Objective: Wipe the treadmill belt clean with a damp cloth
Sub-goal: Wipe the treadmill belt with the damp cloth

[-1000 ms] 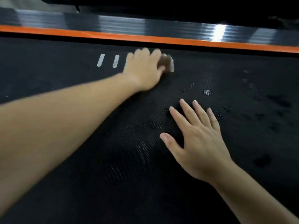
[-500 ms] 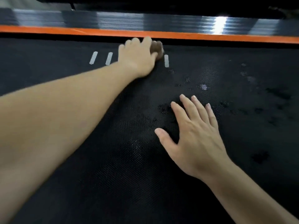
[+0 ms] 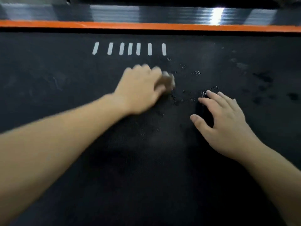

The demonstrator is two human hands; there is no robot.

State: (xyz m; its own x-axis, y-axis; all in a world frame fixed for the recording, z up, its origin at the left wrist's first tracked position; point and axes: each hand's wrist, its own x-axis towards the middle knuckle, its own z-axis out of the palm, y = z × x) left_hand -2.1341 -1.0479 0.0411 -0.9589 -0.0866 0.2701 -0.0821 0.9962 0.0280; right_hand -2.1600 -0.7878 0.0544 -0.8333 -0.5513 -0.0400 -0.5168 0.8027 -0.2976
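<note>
The black textured treadmill belt [image 3: 65, 82] fills most of the head view. My left hand [image 3: 140, 90] presses a small brownish cloth [image 3: 168, 80] onto the belt near its middle; the hand and cloth are motion-blurred and most of the cloth is hidden under the fingers. My right hand [image 3: 223, 121] rests flat on the belt to the right, fingers spread, holding nothing. Small wet glints [image 3: 184, 98] dot the belt between the two hands.
A row of several short white stripes [image 3: 130, 48] is printed on the belt beyond my left hand. An orange strip [image 3: 146, 26] and a glossy dark side rail [image 3: 114, 12] run along the far edge. Dark damp patches [image 3: 263, 79] mark the belt at right.
My left hand has pulled the cloth back toward me from the far edge by the orange strip, uncovering the white stripes. My right hand stays planted on the belt.
</note>
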